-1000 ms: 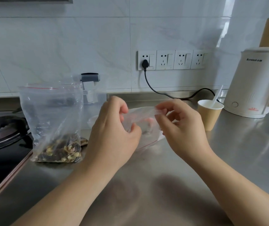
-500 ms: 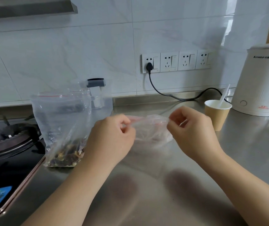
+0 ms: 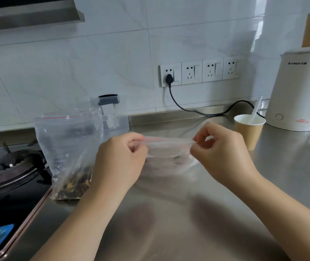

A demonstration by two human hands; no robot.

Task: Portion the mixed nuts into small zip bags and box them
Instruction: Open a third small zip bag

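A small clear zip bag (image 3: pixel 169 147) with a red zip line is stretched flat between my hands above the steel counter (image 3: pixel 188 213). My left hand (image 3: pixel 118 161) pinches its left top corner, and my right hand (image 3: pixel 220 153) pinches its right top corner. A large clear zip bag (image 3: pixel 67 147) stands upright to the left, with mixed nuts (image 3: pixel 71 187) heaped in its bottom. Behind it stands a clear plastic box (image 3: pixel 114 117) with a dark clip on its lid.
A gas hob (image 3: pixel 9 172) lies at the left edge of the counter. At the right stand a brown paper cup (image 3: pixel 248 132) holding a white spoon (image 3: pixel 255 110) and a white electric kettle (image 3: pixel 300 91). A black cord (image 3: pixel 197 110) runs from the wall sockets.
My hands have moved apart and pulled the small bag taut between them, its top edge now stretched level. The view has tilted up a little.
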